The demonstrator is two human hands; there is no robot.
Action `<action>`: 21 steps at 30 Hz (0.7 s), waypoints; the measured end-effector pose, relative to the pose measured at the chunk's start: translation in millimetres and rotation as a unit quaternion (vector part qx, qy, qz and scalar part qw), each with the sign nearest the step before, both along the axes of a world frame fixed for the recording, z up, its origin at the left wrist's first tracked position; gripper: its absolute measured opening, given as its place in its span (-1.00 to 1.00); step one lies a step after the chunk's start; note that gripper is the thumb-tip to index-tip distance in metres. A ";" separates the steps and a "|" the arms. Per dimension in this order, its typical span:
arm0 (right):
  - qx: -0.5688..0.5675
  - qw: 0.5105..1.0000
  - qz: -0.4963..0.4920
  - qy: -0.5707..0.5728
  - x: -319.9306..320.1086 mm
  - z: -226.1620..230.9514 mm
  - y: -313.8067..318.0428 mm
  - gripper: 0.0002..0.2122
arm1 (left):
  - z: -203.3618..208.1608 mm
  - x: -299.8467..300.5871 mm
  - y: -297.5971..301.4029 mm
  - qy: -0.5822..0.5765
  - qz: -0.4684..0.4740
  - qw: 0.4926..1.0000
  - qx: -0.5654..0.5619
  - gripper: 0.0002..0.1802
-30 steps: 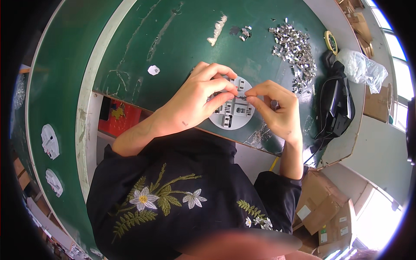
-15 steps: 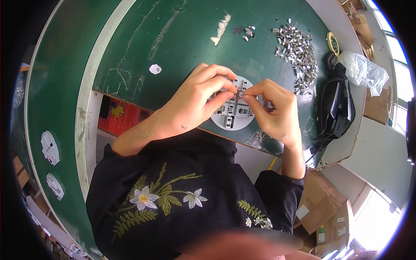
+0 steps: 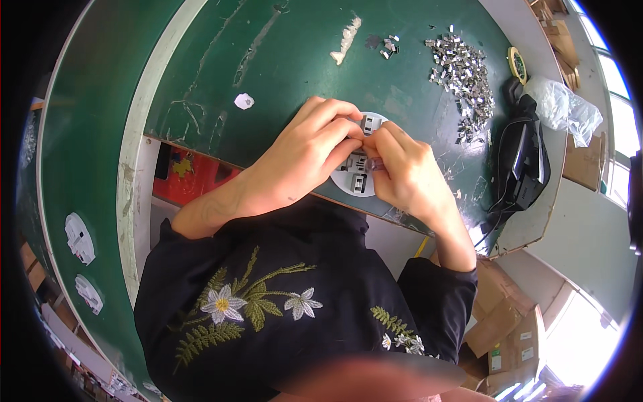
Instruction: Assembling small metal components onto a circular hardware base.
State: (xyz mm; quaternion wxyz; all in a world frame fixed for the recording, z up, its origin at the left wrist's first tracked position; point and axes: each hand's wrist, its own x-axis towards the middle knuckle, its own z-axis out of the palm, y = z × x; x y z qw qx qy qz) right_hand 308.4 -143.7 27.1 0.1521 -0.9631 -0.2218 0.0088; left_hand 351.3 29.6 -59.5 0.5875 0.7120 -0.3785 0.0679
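Note:
A round light-grey plastic base (image 3: pixel 345 183) with raised sockets and small dark and metal parts rests near the table's front edge. My left hand (image 3: pixel 311 144) arches over its left side, with thumb and fingertips pressed together near the base's middle; what they pinch is hidden. From the other side my right hand (image 3: pixel 405 171) covers much of the base, its fingers closed and meeting the left fingertips. A small pinkish, see-through piece (image 3: pixel 375 163) shows by the right thumb. Its kind is not clear.
A heap of small shiny metal clips (image 3: pixel 465 80) lies at the far right of the green table (image 3: pixel 295 74), with a few more clips (image 3: pixel 390 47) beyond the base. A black bag (image 3: pixel 522 154), a tape roll (image 3: pixel 516 65) and a clear plastic bag (image 3: pixel 562 107) stand along the right edge.
My right hand has moved left over the base and closed up against the left fingertips, hiding more of the base. The left hand stays nearly still.

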 end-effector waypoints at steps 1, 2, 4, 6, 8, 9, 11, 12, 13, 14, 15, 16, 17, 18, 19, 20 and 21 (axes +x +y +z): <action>0.048 0.998 -0.020 0.027 3.9 -0.1 -1.8 -0.94 | -1.1 1.3 0.3 -0.003 0.001 1.000 0.001 -0.81; 0.095 0.993 -0.039 0.054 7.5 0.1 -4.0 -0.93 | -1.5 1.9 1.7 -0.005 0.002 1.000 0.000 -0.81; 0.142 0.985 -0.055 0.079 10.7 4.2 -6.9 -0.92 | -2.6 2.4 6.1 0.014 -0.024 0.999 0.019 -0.60; 0.246 0.965 -0.071 0.057 12.0 15.0 -8.3 -0.79 | -1.2 0.4 8.3 0.025 -0.039 0.999 0.028 -0.49; 0.297 0.950 -0.083 0.047 12.2 16.9 -7.2 -0.71 | 5.3 -4.2 9.3 0.003 -0.042 0.997 0.067 -0.19; 0.433 0.896 -0.063 0.075 16.0 15.0 -6.0 -0.65 | 6.8 -6.3 9.5 -0.007 -0.044 0.995 0.086 -0.03; 0.672 0.730 -0.019 0.123 22.7 10.7 -2.9 -0.54 | 2.8 -9.4 7.1 -0.015 -0.049 0.993 0.109 0.05; 0.672 0.730 -0.021 0.122 22.8 7.8 -0.2 -0.54 | 0.1 -10.1 5.3 -0.024 -0.052 0.990 0.131 0.13; 0.661 0.739 -0.022 0.124 22.3 2.9 3.4 -0.53 | -1.2 -10.1 4.2 -0.034 -0.054 0.986 0.153 0.21; 0.650 0.749 -0.024 0.126 21.7 -2.0 6.6 -0.51 | -1.1 -9.7 3.8 -0.034 -0.055 0.986 0.153 0.21; 0.638 0.758 -0.025 0.129 21.6 -4.8 8.2 -0.50 | -0.9 -9.2 3.5 -0.035 -0.054 0.986 0.152 0.20; 0.638 0.758 -0.027 0.130 21.3 -6.4 9.0 -0.50 | -1.0 -9.7 3.9 -0.035 -0.052 0.986 0.153 0.19; 0.634 0.762 -0.025 0.131 21.1 -7.6 9.4 -0.50 | -1.1 -10.0 4.3 -0.035 -0.050 0.986 0.152 0.17; 0.629 0.766 -0.024 0.132 20.9 -8.4 10.0 -0.50 | -0.5 -9.7 4.5 -0.035 -0.050 0.986 0.152 0.17; 0.624 0.770 -0.022 0.133 20.7 -8.9 11.0 -0.50 | 0.9 -9.1 4.6 -0.044 -0.048 0.986 0.151 0.16; 0.623 0.770 -0.022 0.133 20.4 -9.7 13.7 -0.50 | 2.2 -8.4 4.7 -0.053 -0.045 0.986 0.150 0.15; 0.593 0.795 -0.038 0.124 21.2 -10.1 17.7 -0.50 | 3.7 -7.6 5.0 -0.063 -0.040 0.986 0.148 0.14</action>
